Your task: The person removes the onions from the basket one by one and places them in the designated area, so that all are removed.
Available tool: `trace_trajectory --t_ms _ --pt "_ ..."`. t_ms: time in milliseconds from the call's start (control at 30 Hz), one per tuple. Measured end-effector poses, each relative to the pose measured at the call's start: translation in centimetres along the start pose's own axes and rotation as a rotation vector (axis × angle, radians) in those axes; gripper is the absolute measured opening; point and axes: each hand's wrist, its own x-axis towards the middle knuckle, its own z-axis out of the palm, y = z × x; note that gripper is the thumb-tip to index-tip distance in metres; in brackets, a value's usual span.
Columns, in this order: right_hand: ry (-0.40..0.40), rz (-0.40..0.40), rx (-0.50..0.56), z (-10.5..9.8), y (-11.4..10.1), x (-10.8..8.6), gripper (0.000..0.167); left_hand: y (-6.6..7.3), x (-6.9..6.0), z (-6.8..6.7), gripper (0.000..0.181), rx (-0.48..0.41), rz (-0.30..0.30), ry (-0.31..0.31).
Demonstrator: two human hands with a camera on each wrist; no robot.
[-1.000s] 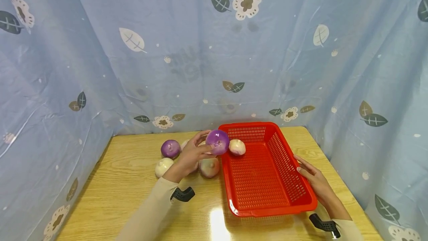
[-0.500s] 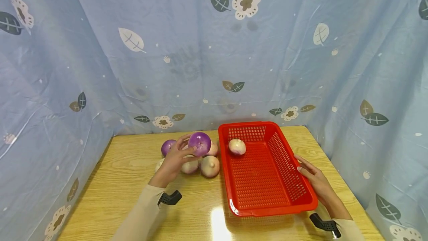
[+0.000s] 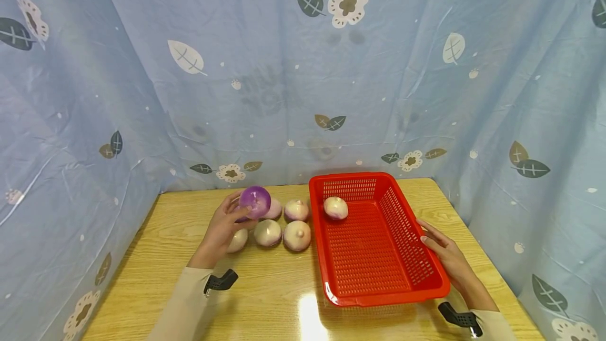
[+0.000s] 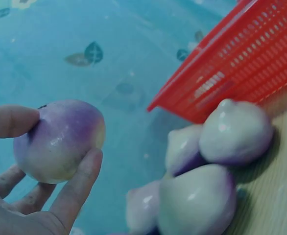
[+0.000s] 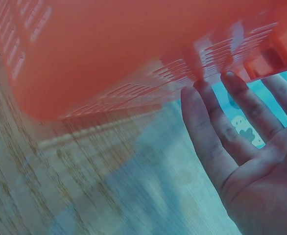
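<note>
My left hand (image 3: 222, 229) holds a purple-and-white turnip (image 3: 256, 202) between thumb and fingers, raised above a group of turnips on the table. In the left wrist view, the held turnip (image 4: 60, 142) stays apart from the others. White turnips with purple undersides, such as this one (image 3: 297, 236), sit left of the red basket (image 3: 416, 291). Another purple turnip behind my left hand is mostly hidden. One turnip (image 3: 336, 208) lies inside the basket near its left wall. With fingers (image 5: 202, 132) extended, my right hand (image 3: 447, 257) touches the basket's right side.
The wooden table (image 3: 265, 288) carries the basket and turnips. A blue patterned curtain (image 3: 265, 67) hangs behind the table and along both sides. The basket's left rim stands close to the nearest turnips.
My left hand has moved left, carrying the turnip from beside the basket's left rim to above the left part of the group. The basket and right hand have stayed put.
</note>
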Motion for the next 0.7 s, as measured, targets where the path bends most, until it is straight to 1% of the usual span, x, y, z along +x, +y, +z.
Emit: trace_trajectory --t_ms 100,233,333,500,700 --pt "-0.001 -0.002 0.003 0.0 0.1 0.0 0.057 0.3 -0.1 -1.1 0.056 -0.016 0.011 0.033" --pt "-0.007 -0.004 0.021 -0.1 0.1 0.1 0.056 0.6 -0.2 -2.5 0.057 -0.006 0.024 0.069" --pt "-0.006 0.0 0.026 -0.1 0.2 0.1 0.056 0.7 -0.4 -3.4 0.059 0.0 0.02 0.09" --pt "0.0 0.01 0.015 -0.1 0.3 0.1 0.057 0.5 -0.5 -4.9 0.059 -0.015 0.019 0.123" --pt "-0.015 0.005 0.038 -0.2 0.2 0.1 0.058 0.1 -0.3 -6.8 0.064 0.01 0.014 0.177"
